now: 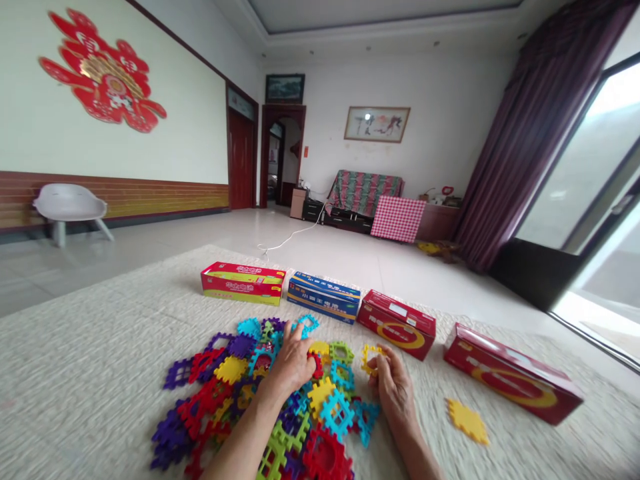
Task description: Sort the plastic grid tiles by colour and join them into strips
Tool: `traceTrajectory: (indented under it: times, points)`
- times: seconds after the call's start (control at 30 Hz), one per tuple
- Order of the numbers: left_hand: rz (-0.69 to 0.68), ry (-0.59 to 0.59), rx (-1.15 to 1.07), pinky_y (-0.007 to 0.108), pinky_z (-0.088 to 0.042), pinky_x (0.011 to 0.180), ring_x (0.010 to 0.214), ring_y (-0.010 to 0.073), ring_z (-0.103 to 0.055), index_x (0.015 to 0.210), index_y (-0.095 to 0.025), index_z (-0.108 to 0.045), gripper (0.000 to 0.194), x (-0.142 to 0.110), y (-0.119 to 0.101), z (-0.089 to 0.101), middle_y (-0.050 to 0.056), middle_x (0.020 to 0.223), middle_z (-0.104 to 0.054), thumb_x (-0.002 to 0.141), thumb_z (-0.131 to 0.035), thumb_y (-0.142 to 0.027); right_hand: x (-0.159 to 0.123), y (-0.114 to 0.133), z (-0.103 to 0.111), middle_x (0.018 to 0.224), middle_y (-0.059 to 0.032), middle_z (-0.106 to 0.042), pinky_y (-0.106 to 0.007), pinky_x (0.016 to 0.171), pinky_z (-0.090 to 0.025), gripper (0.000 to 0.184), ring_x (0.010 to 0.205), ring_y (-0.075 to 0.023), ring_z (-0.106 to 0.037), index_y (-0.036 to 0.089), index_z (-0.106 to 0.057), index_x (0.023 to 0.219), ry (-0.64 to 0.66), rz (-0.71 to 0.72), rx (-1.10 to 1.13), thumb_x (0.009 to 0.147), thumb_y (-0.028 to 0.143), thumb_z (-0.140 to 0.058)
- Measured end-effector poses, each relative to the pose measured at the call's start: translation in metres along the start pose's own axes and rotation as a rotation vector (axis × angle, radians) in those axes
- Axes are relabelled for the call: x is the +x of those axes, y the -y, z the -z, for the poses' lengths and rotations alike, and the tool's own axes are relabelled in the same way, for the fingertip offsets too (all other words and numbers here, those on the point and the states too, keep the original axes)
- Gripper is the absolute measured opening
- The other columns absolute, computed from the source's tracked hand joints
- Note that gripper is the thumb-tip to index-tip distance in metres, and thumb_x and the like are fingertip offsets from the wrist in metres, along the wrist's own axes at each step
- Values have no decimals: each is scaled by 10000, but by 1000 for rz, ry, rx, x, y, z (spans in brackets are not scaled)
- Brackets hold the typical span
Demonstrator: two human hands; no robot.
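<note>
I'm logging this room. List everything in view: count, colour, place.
Rug: one, cream, foreground
Plastic pieces: many, multicoloured, heaped on rug
Loose piece: one, yellow, right foreground
Frame piece: one, yellow, held
Boxes: four, red-green, blue, two maroon, beyond pieces
Chair: one, grey, far left
Wall decoration: one, mostly red, upper left
Framed pictures: two, dark and pale, background
Cloths: two, multicoloured, centre background
Cabinetry: count unclear, black, under cloths
Cord: one, white, beyond boxes
Closed door: one, dark red, left background
Curtain: one, purple, right
Panes: several, dark-framed, far right
Left hand: one, over pieces
Right hand: one, holding frame piece
</note>
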State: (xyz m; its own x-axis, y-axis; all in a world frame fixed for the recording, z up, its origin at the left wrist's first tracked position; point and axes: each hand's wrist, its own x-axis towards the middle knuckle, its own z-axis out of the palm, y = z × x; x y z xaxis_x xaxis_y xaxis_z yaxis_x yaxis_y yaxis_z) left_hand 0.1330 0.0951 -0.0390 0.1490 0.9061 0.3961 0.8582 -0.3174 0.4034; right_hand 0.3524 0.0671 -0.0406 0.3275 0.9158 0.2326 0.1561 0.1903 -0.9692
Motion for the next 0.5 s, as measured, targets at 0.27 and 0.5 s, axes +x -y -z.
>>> traceTrajectory:
  times: [0.27, 0.5]
  points:
    - [-93, -126, -115, 494, -353, 1126, 1236, 259, -524, 808, -191, -740, 272, 7, -2, 4, 101, 1129, -677, 797, -480, -113, 0, -2, 0, 812, -23, -690, -271, 503, -471, 527, 594, -171, -612, 201, -497, 1140, 32, 2, 77, 776, 574, -581]
    - [-25, -146, -298, 425, -442, 1072, 1104, 214, -626, 835, -198, -745, 340, 11, -6, 12, 50, 1031, -727, 730, -458, -50, -2, -2, 3, 784, -18, -694, -265, 524, -475, 433, 624, -180, -631, 210, -518, 1063, 38, -20, 144, 790, 540, -582]
